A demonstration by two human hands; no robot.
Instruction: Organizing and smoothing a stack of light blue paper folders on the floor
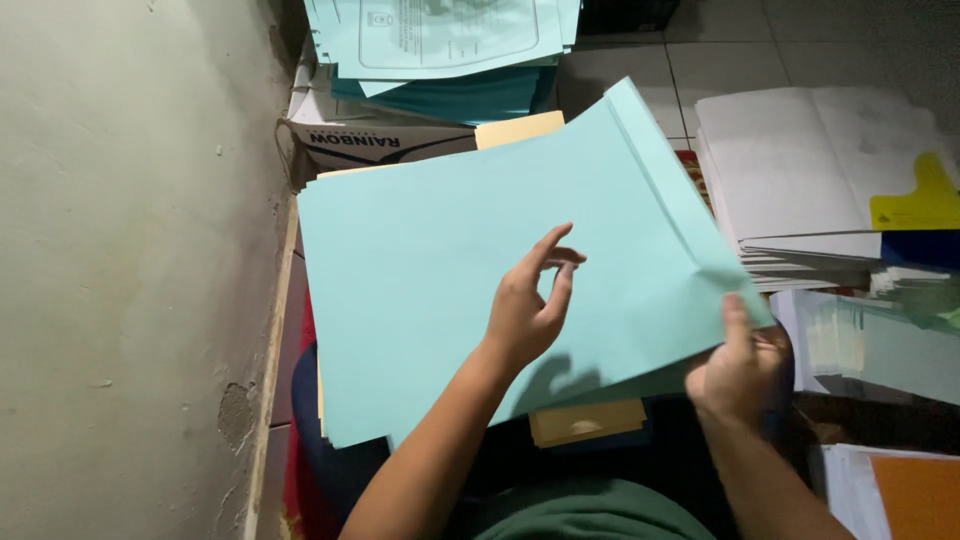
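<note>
A large light-blue paper sheet (430, 250) with a folded strip along its right side fills the middle of the head view. My right hand (742, 362) pinches its lower right corner, thumb on top. Above the sheet's middle hovers my left hand (530, 305), fingers spread and slightly curled, holding nothing; whether it touches the paper is unclear. Cream-yellow sheets (585, 420) lie under the blue one, poking out at the bottom and at the top.
A pale wall (130, 270) runs down the left. At the top, a stack of blue printed papers (440, 40) rests on a cardboard box (370, 145). White paper stacks (800, 170) with a yellow tabbed sheet (920, 200) sit right; an orange sheet (920, 495) lies at lower right.
</note>
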